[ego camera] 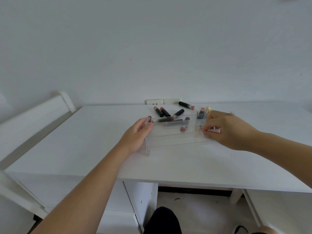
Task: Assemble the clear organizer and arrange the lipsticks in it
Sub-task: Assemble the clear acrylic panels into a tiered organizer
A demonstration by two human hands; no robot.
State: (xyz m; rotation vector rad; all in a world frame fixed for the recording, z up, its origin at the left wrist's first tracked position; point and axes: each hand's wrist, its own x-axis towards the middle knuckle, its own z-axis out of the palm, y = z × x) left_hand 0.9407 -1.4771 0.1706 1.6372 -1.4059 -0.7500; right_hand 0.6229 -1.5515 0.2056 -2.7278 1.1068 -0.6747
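A clear acrylic organizer point(170, 135) with stepped tiers stands in the middle of the white desk point(168, 166). My left hand point(136, 134) grips its left side panel, thumb at the top edge. My right hand point(224, 129) holds the right end, fingers pinching a clear piece there. Several black lipsticks with pink-red ends point(164, 112) lie loose on the desk behind the organizer. One lipstick point(186, 105) lies farther back, near the wall. Others show blurred through the clear tiers, and I cannot tell whether they sit in the organizer or behind it.
A wall socket plate point(162, 101) sits at the desk's back edge. A white bed frame point(38, 115) runs along the left. Desk drawers point(141, 200) and my dark-clothed knee point(162, 222) are below the front edge.
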